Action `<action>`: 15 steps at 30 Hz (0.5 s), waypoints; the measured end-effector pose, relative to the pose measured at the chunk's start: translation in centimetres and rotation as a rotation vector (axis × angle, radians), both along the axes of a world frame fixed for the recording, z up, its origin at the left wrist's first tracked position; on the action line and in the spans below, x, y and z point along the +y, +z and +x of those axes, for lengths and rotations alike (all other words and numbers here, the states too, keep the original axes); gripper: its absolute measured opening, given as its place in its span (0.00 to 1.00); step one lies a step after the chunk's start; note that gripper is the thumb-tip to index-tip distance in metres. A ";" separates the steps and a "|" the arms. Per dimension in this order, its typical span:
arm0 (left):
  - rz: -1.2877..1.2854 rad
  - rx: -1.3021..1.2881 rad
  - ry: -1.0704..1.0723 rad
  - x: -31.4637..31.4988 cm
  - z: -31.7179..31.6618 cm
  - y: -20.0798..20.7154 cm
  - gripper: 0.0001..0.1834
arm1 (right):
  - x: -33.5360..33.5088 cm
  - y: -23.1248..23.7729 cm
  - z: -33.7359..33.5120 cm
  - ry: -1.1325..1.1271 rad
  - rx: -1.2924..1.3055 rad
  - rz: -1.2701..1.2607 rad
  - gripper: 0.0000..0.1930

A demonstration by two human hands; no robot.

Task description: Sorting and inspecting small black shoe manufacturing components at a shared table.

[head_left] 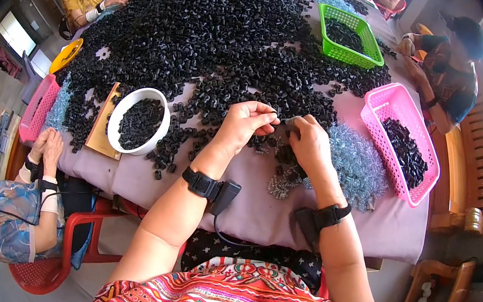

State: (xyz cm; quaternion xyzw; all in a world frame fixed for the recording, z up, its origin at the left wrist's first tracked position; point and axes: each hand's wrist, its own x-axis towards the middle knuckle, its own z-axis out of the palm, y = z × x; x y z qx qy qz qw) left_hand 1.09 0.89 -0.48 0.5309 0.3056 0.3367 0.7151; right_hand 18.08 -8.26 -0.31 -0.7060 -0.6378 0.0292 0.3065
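Head: wearer's two hands (251, 126) (310, 143), countless pieces (209, 26)

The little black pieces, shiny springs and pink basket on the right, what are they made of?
Black pieces: probably plastic, smooth with glossy highlights.
Springs: likely metal wire, silvery, with thin glinting coils.
Pink basket: looks like plastic, slightly shiny, one even colour with holes through its walls.

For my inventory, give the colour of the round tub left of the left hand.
White: the round tub shows best in the head view.
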 end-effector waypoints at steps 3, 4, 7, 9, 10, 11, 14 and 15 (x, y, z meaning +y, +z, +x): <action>0.005 0.008 -0.002 0.0 0.1 0.0 0.08 | -0.1 0.2 0.1 0.057 -0.066 -0.037 0.06; 0.005 0.006 -0.003 0.1 0.0 -0.1 0.08 | -0.1 0.3 0.0 0.060 -0.067 -0.045 0.06; 0.018 0.036 -0.015 0.2 -0.2 0.0 0.09 | 0.0 0.2 -0.3 0.062 -0.075 -0.044 0.07; 0.026 0.036 -0.013 0.1 -0.4 -0.1 0.09 | 0.1 0.4 -0.7 0.071 -0.080 -0.029 0.07; 0.030 0.039 -0.015 0.2 -0.5 -0.3 0.09 | 0.0 0.6 -1.0 0.060 -0.094 -0.047 0.07; 0.025 0.026 -0.013 0.3 -0.5 -0.6 0.08 | 0.0 0.7 -1.3 0.049 -0.109 -0.064 0.07; 0.024 0.019 -0.022 0.2 -0.1 -0.6 0.08 | -0.3 0.8 -0.9 0.046 -0.045 -0.057 0.08; 0.027 0.018 -0.025 0.1 0.0 -0.4 0.08 | -0.5 0.9 -0.6 0.027 0.025 -0.071 0.08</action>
